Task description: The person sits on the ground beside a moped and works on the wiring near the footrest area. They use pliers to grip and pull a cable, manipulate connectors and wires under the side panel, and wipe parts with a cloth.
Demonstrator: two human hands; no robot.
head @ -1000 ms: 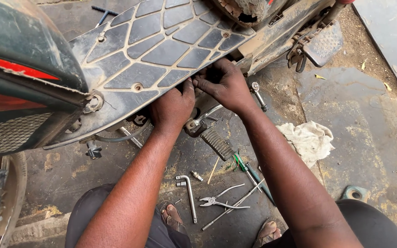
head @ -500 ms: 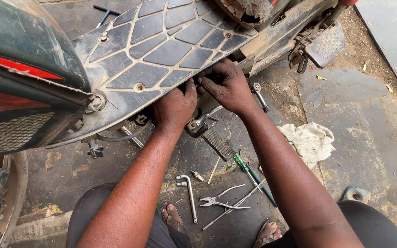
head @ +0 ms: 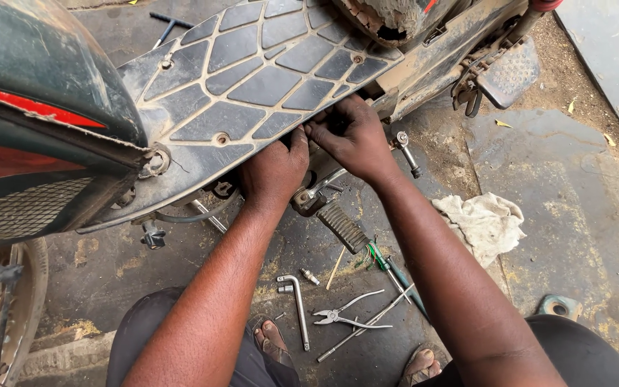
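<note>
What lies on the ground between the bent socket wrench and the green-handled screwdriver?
In the head view, a pair of pliers lies open between the bent socket wrench and the green-handled screwdriver, with a thin metal rod crossing beneath it.

No packages, labels, signs or screens show anywhere in the frame.
</note>
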